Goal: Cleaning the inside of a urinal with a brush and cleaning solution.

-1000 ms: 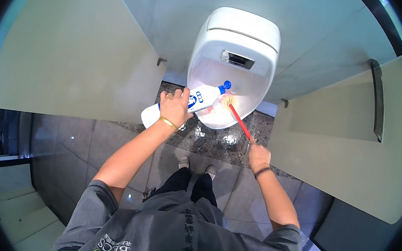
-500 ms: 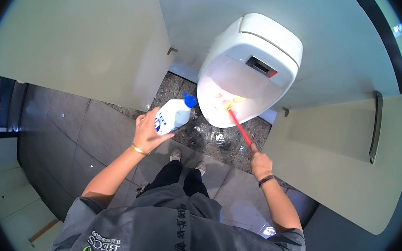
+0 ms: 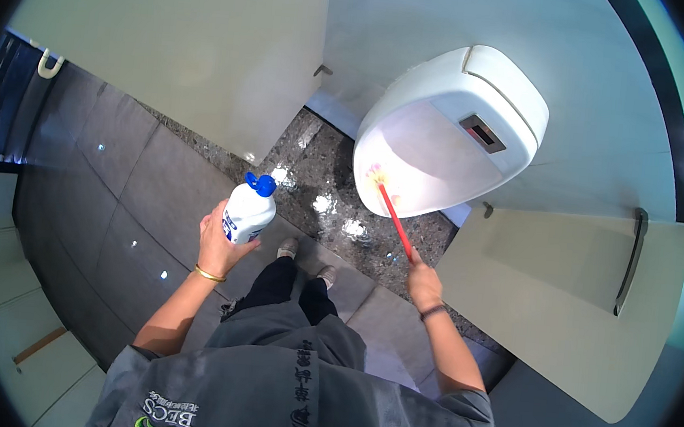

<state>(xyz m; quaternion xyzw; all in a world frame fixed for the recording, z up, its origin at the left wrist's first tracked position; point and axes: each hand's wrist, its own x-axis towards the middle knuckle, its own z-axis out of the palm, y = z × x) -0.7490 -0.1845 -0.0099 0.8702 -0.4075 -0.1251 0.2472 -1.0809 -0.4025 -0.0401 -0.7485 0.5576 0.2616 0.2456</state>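
A white cleaner bottle (image 3: 248, 213) with a blue cap is gripped in my left hand (image 3: 221, 241). It stands roughly upright, to the left of the white wall urinal (image 3: 438, 140) and apart from it. My right hand (image 3: 424, 283) is closed round the handle of a red brush (image 3: 394, 218). The brush slants up and left over the urinal's front rim. Its pale yellow-pink head lies inside the bowl, at the left part near the front; the bristles are small and blurred.
A beige partition panel (image 3: 202, 47) stands left of the urinal. Another, with a dark handle (image 3: 630, 263), is at the right (image 3: 546, 296). Below the urinal runs a speckled dark floor strip (image 3: 312, 178) with shiny spots, and grey tiles (image 3: 163, 214) meet it. My shoes (image 3: 288, 248) stand on the tiles.
The bottle has moved left, away from the urinal, and stands more upright. The brush head has shifted to the left side of the bowl. The view has turned somewhat.
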